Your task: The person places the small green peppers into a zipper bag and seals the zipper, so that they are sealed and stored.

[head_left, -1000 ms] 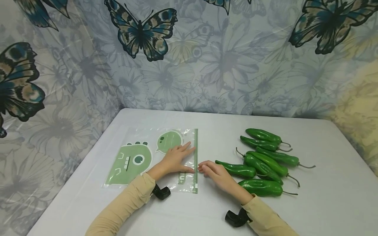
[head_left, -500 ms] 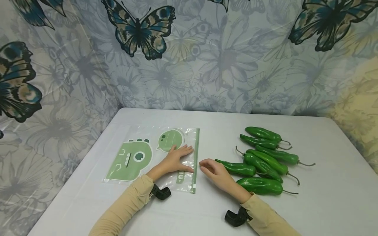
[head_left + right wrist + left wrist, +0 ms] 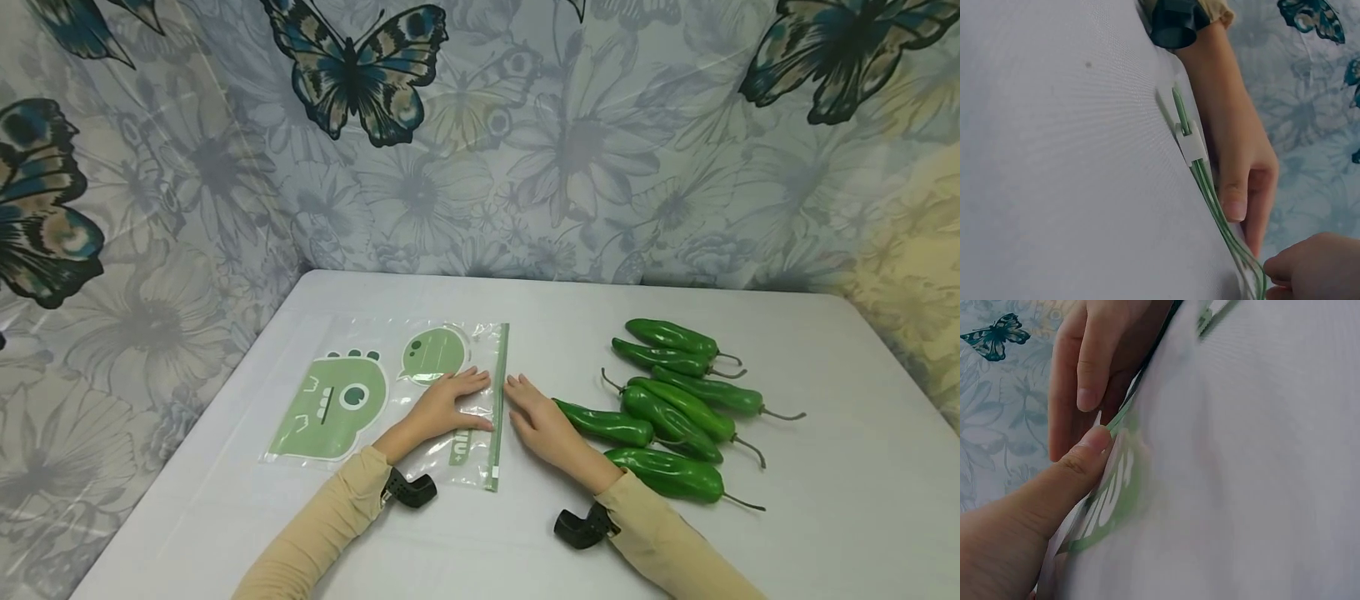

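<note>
A clear zip bag (image 3: 472, 467) with green cartoon prints lies flat on the table, its green zip strip (image 3: 501, 392) towards the right. My left hand (image 3: 442, 408) rests on the bag with fingers spread, fingertips close to the strip. Just beyond that strip is my right hand (image 3: 551, 429), fingers extended and fingertips right at the edge. The left wrist view has my left thumb (image 3: 1072, 472) at the bag's green edge. A white slider (image 3: 1192, 147) sits at the near end of the strip in the right wrist view, where the strip bows up slightly.
Several green peppers (image 3: 667, 479) with stems lie in a loose group to the right, the nearest ones beside my right hand and wrist. A white cloth covers the table (image 3: 465, 550). Behind stands a butterfly-patterned fabric backdrop (image 3: 577, 167).
My right hand's fingers, earlier bent together by the strip, have straightened and moved away from me along the bag's edge. My left hand has stayed nearly still on the bag.
</note>
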`<state>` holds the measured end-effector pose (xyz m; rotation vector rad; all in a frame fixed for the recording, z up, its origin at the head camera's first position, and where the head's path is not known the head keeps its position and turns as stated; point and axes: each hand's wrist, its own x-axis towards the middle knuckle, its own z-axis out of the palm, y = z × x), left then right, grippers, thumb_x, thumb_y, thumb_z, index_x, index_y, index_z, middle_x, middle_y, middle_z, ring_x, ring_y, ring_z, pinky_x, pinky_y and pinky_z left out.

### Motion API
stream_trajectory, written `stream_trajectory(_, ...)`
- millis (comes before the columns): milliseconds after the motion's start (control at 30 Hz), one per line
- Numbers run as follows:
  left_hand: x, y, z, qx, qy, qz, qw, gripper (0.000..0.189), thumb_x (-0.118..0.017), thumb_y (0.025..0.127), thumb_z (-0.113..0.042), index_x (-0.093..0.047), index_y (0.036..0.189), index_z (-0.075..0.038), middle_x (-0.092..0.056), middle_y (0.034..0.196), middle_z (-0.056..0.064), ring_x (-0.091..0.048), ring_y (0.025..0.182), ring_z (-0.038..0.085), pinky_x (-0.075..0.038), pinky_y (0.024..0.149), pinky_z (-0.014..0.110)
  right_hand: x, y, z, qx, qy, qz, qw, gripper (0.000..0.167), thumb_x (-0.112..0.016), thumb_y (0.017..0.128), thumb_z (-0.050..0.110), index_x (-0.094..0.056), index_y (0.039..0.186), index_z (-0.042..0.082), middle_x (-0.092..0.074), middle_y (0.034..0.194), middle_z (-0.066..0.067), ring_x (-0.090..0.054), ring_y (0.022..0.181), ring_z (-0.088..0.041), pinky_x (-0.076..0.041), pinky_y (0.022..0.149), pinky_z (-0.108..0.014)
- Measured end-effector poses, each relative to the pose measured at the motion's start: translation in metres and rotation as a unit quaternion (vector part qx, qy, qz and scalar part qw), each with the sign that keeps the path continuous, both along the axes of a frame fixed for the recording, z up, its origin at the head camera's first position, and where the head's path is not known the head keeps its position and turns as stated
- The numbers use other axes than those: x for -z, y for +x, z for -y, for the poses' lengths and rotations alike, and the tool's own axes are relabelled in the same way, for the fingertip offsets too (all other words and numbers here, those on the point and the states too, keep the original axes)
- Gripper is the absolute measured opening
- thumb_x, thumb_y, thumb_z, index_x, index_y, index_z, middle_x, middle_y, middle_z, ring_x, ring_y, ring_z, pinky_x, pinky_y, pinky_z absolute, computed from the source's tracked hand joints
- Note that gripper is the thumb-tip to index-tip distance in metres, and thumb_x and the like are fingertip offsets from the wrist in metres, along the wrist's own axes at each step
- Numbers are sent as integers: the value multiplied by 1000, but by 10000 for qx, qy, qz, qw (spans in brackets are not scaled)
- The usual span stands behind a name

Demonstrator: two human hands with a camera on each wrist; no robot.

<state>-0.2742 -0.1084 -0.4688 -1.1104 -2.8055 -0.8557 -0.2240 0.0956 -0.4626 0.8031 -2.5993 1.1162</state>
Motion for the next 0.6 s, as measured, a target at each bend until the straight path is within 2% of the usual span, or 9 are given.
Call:
stream_trajectory(267,2,-1,1,-16,336,-192,9992,69,-75,66,-42,-56,121,-6,-51,125,4,-37,123,20,-21,102,36,2,-5,3,260,302,108,9991,45,-61,85,9,-48,123,-9,-43,129,-22,-29,124,-38,-26,97,-50)
stream_trajectory(433,3,-1,0,13,453,-251,9987,67,-76,65,-40,-58,119,-6,-53,122,4,-38,121,21,-22,101,36,2,-7,3,322,242,-139,9991,38,-60,85,6,-53,120,-6,-47,127,-18,-34,122,-35,-30,95,-48)
stream_trajectory(600,2,-1,0,-76,495,-148,9986,65,-76,65,-39,-58,118,-5,-53,122,3,-39,121,20,-22,102,35,3,-8,3,350,344,23,9988,35,-56,88,6,-52,121,-6,-48,126,-18,-34,122,-35,-30,95,-47)
